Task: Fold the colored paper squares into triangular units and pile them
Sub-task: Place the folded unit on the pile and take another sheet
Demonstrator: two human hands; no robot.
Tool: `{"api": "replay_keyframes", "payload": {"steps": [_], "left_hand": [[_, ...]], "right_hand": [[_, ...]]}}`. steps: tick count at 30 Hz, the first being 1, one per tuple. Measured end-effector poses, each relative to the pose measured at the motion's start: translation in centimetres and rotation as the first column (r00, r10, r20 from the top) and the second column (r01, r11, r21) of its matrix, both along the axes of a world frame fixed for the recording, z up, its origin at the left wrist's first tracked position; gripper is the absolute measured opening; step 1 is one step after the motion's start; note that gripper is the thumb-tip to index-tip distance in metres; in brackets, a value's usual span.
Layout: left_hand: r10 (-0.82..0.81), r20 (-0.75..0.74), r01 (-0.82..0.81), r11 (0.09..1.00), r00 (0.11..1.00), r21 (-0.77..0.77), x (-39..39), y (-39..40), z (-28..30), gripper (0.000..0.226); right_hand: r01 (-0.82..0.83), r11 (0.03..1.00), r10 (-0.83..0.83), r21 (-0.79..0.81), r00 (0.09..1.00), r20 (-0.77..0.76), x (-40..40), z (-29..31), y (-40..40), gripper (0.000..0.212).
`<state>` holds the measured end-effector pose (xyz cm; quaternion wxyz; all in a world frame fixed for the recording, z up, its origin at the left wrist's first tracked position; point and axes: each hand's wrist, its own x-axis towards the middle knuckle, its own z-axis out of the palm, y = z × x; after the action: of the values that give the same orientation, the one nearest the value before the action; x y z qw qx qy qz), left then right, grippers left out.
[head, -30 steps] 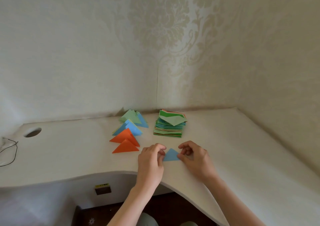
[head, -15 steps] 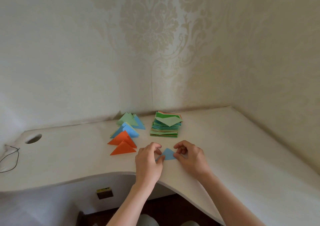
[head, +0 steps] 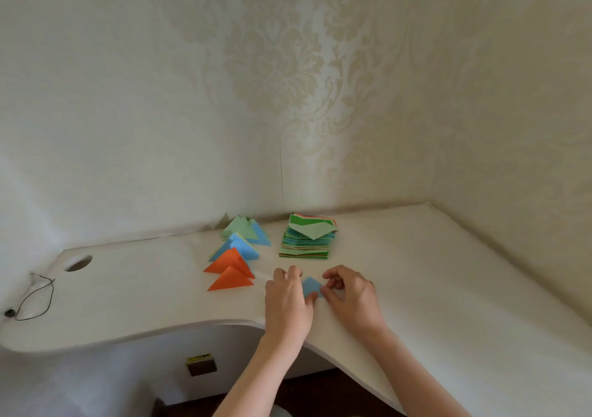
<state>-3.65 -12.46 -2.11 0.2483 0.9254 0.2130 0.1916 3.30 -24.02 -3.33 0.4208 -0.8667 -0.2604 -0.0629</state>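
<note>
Your left hand [head: 288, 301] and right hand [head: 350, 298] meet over a small blue paper piece [head: 311, 287] lying on the table [head: 432, 288], close to the curved front edge that dips inward just below your wrists. Your left grip is narrow: thumb and fingers curl onto the left side of the blue piece and cover part of it. Your right grip is also narrow, with curled fingertips pinching the piece's right corner. Only a folded, pointed bit of blue shows between the two hands.

Just left of your left hand, two orange triangles [head: 232, 272] lie overlapping, near but apart from your knuckles. Behind them sit blue triangles [head: 238, 247] and then pale green triangles [head: 240, 227] with another blue one tucked beside, running back toward the wall [head: 224, 112]. The stack of paper squares [head: 307, 239] stands straight behind your hands, near the wall, with a light green folded sheet on top.

Right of your right hand the table surface runs wide and bare to the side wall. On the far left there is a round hole [head: 78, 263] in the table and a thin dark cord [head: 35, 298] looped at the edge.
</note>
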Motion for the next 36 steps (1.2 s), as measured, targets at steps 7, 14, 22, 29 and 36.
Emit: {"api": "replay_keyframes", "payload": {"steps": [7, 14, 22, 29, 36], "left_hand": [[-0.071, 0.056, 0.076, 0.993, 0.996, -0.096, 0.1, 1.1, 0.1, 0.022], [-0.054, 0.258, 0.082, 0.992, 0.965, -0.099, -3.7, 6.8, -0.3, 0.021], [0.033, 0.222, -0.016, 0.997, 0.974, -0.077, -5.4, 13.1, -0.7, 0.013], [0.039, 0.195, -0.027, 0.998, 0.980, -0.060, -3.6, 14.8, -1.0, 0.015], [0.043, 0.122, -0.047, 0.998, 0.992, 0.030, -2.8, 15.1, -0.7, 0.017]], "right_hand": [[-0.006, 1.000, 0.006, -0.005, 1.000, 0.009, 0.1, -0.2, -0.1, 0.020], [0.081, 0.996, -0.069, -0.044, 0.971, 0.229, 2.3, 1.3, 1.6, 0.028], [0.194, 0.957, -0.123, -0.217, 0.945, 0.303, 6.0, 2.6, 6.7, 0.036], [0.292, 0.918, -0.188, -0.270, 0.916, 0.354, 6.9, 1.9, 8.4, 0.018], [0.258, 0.956, -0.181, -0.138, 0.892, 0.413, 6.4, 2.6, 6.9, 0.006]]}}
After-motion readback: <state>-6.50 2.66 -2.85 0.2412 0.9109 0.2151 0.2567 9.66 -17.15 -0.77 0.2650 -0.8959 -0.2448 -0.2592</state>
